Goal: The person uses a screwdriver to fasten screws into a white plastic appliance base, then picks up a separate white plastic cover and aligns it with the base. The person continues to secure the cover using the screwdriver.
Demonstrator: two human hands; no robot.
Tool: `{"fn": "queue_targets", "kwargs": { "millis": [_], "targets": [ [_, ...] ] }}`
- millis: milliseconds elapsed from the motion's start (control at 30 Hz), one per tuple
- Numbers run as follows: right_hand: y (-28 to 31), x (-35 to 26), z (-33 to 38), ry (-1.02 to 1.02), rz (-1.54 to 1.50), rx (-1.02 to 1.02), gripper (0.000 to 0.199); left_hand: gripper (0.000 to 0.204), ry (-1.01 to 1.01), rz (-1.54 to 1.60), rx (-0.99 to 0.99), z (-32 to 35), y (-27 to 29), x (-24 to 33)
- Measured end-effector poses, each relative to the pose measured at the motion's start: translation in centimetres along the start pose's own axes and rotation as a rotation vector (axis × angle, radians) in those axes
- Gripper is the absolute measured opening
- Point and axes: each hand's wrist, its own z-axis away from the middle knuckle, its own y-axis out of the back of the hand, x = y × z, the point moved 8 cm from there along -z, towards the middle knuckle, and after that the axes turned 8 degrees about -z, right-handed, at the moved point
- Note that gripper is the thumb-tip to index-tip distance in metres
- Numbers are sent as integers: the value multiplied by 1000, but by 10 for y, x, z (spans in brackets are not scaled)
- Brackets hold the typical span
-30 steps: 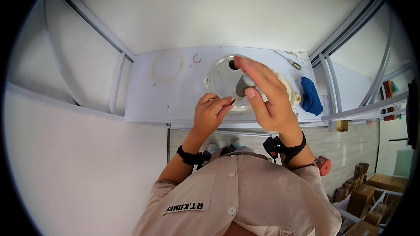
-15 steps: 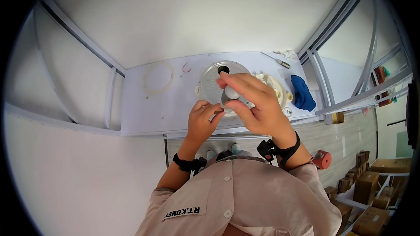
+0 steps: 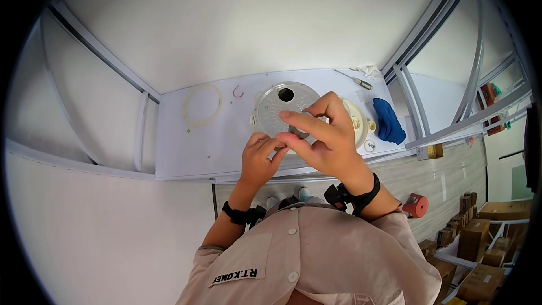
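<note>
My right hand (image 3: 330, 138) curls its thumb and fingers round a small grey rounded part (image 3: 299, 131), which is mostly covered by the fingers. Close against the right thumb tip, my left hand (image 3: 261, 157) has its thumb and fingertips pinched together; whatever lies in that pinch is too small to make out. Under both hands a round metal lid (image 3: 271, 107) with a dark round hole (image 3: 286, 95) rests on the white table. A cream round plate (image 3: 362, 138) lies just right of the lid, partly behind my right hand.
A thin cream ring (image 3: 186, 110) and a small red wire loop (image 3: 235, 91) lie on the table's left half. To the right are a screwdriver (image 3: 361, 83), a blue cloth (image 3: 389, 121) and a small cream cap (image 3: 371, 126). Metal frame posts (image 3: 415, 99) bound the right end.
My right hand has turned over the grey part, so less of it shows, and the lid's hole is uncovered. My left hand has stayed nearly in place.
</note>
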Motion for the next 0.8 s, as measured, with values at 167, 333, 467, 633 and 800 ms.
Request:
{"fn": "queue_targets", "kwargs": {
  "millis": [167,333,467,633,800],
  "targets": [
    [2,-3,-11,11,-126,189,48,22,9,14,-12,-3,2,3],
    [8,5,-7,-89,-121,103,49,25,0,26,-48,-1,-2,-1],
    [12,8,2,-103,1,134,48,25,4,17,-11,-2,-1,2],
    [9,-2,-10,33,-188,151,51,27,4,23,-20,0,-3,-1],
    [9,7,-2,-44,-106,52,49,27,10,23,-27,-3,-2,4]
  ]
}}
